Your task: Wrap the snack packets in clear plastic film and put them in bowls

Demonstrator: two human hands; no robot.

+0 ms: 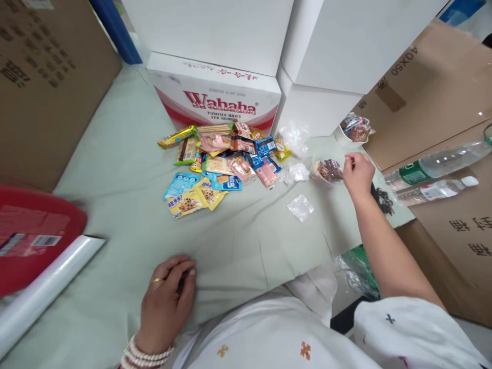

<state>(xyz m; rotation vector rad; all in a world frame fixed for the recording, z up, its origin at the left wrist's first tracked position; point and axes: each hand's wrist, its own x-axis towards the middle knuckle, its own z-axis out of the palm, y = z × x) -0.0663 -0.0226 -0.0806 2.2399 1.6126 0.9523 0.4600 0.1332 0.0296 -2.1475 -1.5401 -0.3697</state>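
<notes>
My right hand [357, 173] reaches out to the right and pinches the edge of a clear bag of brown snacks [326, 170] lying on the pale green cloth [126, 195]. My left hand [167, 297] rests near me on the cloth, fingers curled under, a ring on one finger and bead bracelets at the wrist; what it holds, if anything, is hidden. A pile of small snack packets [221, 159] lies in the middle, in front of a Wahaha water carton [215, 97]. An empty clear bag [300, 207] lies between the pile and my right arm.
White boxes [326, 56] stand behind the pile. Brown cartons [42, 82] flank both sides. Two water bottles [434, 177] lie on the right carton. A red tray [34, 236] and a white roll [42, 292] are at my left. A white cup with packets [353, 130] is far right.
</notes>
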